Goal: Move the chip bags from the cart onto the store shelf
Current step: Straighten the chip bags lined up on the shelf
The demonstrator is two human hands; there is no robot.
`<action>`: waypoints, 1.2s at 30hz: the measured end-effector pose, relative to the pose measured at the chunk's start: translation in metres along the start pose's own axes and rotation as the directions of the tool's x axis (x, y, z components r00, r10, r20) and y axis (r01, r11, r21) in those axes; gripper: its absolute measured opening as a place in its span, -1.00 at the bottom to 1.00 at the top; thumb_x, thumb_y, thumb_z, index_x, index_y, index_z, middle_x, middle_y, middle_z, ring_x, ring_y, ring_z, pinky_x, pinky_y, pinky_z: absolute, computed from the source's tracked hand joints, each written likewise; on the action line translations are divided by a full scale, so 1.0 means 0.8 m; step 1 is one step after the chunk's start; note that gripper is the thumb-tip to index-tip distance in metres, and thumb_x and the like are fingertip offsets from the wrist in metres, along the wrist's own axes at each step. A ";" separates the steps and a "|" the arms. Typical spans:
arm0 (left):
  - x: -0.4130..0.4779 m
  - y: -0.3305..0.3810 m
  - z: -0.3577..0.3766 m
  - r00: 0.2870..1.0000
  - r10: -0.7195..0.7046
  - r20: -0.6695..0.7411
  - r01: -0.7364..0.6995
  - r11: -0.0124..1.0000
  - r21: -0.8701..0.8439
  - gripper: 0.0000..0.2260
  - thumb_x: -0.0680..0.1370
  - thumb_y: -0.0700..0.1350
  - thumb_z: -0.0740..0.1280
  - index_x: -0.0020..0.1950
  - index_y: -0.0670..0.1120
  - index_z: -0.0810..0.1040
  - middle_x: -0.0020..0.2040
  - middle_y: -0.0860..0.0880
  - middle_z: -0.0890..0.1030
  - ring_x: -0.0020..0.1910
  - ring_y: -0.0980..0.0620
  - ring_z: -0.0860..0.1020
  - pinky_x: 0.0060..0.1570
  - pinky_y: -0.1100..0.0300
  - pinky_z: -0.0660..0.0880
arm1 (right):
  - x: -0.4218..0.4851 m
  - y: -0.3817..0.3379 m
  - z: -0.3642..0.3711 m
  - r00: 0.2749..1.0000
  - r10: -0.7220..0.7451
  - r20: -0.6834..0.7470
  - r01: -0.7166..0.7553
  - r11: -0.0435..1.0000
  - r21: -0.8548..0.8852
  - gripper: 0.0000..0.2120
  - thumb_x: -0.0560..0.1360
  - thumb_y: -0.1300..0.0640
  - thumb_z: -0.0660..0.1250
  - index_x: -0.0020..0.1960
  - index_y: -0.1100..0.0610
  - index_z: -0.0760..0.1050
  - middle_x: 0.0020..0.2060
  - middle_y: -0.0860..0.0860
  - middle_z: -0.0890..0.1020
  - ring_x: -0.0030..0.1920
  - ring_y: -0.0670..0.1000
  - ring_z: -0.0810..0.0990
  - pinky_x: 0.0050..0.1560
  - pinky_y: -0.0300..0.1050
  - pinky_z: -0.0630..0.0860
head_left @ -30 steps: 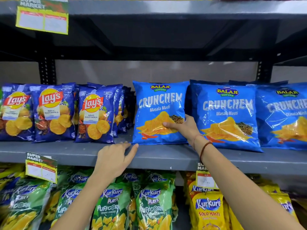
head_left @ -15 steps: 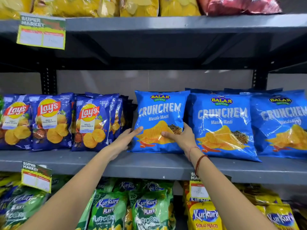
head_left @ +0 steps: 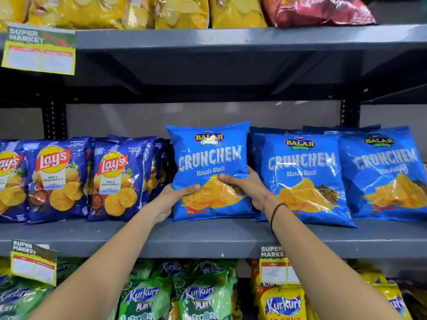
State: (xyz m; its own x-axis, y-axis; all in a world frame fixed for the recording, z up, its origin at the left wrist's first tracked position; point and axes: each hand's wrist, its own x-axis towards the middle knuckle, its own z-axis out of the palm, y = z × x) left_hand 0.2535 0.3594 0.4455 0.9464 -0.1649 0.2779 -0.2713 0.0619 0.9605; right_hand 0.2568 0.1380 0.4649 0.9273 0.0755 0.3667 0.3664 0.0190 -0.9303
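A bright blue Crunchem chip bag (head_left: 209, 158) stands upright on the grey middle shelf (head_left: 208, 239). My left hand (head_left: 172, 197) grips its lower left side, thumb across the front. My right hand (head_left: 246, 184) grips its lower right side, thumb on the printed chips. To its right stand two more Crunchem bags (head_left: 300, 176), with others behind them. The cart is out of view.
Dark blue Lay's bags (head_left: 111, 179) fill the shelf's left part, close to the held bag. Yellow and red bags (head_left: 184, 10) lie on the upper shelf. Green and yellow Kurkure bags (head_left: 201, 296) sit below. Price tags (head_left: 38, 51) hang from shelf edges.
My left hand rose from the shelf edge and took hold of the bag's left side. The bag now stands straighter. The view has tilted upward.
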 end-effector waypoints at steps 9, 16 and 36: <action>0.008 -0.005 0.001 0.997 -0.006 0.082 0.005 1.000 0.022 -0.08 -0.07 0.08 0.66 0.25 -0.09 0.48 0.15 -0.07 0.64 0.13 -0.04 0.60 0.15 0.04 0.51 | 0.011 0.013 -0.009 0.999 0.020 -0.029 -0.020 1.000 0.005 -0.57 0.28 0.17 0.58 0.10 0.09 0.54 0.02 0.02 0.69 -0.11 -0.13 0.66 -0.30 -0.35 0.57; 0.019 -0.012 -0.007 1.000 0.021 -0.016 -0.021 1.000 0.008 -0.01 -0.10 0.12 0.65 0.28 -0.08 0.43 0.11 -0.04 0.65 0.02 0.01 0.65 -0.11 0.15 0.60 | -0.002 0.015 -0.002 0.991 0.039 -0.128 -0.045 0.998 -0.043 -0.10 0.26 0.10 0.59 0.47 0.18 0.21 0.32 0.10 0.50 0.24 0.07 0.55 0.20 -0.07 0.53; -0.038 0.001 0.176 0.740 0.672 -0.020 -0.552 0.625 0.551 -0.72 0.43 -0.12 0.43 0.10 0.03 0.47 0.01 0.04 0.51 -0.08 0.08 0.54 -0.11 0.24 0.49 | -0.116 -0.041 -0.155 0.661 -0.543 -0.518 0.081 0.738 -0.670 -0.28 0.30 -0.14 0.52 0.32 0.18 0.38 0.20 0.14 0.52 0.24 0.18 0.46 0.26 0.15 0.41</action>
State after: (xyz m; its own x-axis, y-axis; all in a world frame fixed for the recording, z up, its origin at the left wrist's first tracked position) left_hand 0.1996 0.2262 0.4395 0.5219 -0.0605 0.8509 -0.7891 -0.4131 0.4546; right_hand 0.1682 0.0066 0.4628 0.4544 -0.4768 0.7524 0.3973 -0.6475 -0.6503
